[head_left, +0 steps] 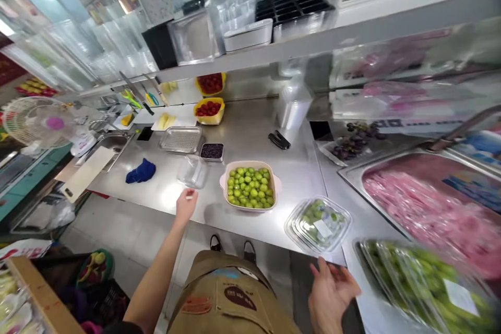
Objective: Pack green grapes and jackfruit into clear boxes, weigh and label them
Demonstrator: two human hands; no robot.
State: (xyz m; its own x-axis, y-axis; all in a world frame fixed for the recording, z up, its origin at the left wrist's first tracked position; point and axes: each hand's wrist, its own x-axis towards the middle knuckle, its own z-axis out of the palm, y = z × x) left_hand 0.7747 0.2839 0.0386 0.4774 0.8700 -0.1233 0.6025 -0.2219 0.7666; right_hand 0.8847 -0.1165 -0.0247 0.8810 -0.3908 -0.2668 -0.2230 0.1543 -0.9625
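A tan apron (230, 292) with dark oval prints, apparently logos; black shoes (215, 242); both forearms (156, 282) bare.

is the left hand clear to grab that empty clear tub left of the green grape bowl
Probably yes. The left hand is at the near edge of the empty clear tub, fingers open, with nothing between them; the grape bowl sits apart to the side.

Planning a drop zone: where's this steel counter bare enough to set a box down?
Widest bare patch of the steel counter: behind the cream basin of green grapes, between the small metal tray of dark berries and the black clip-like tool. Smaller one: between the blue cloth and the empty clear plastic box. Crowded: right end, around the lidded clear box of grapes.
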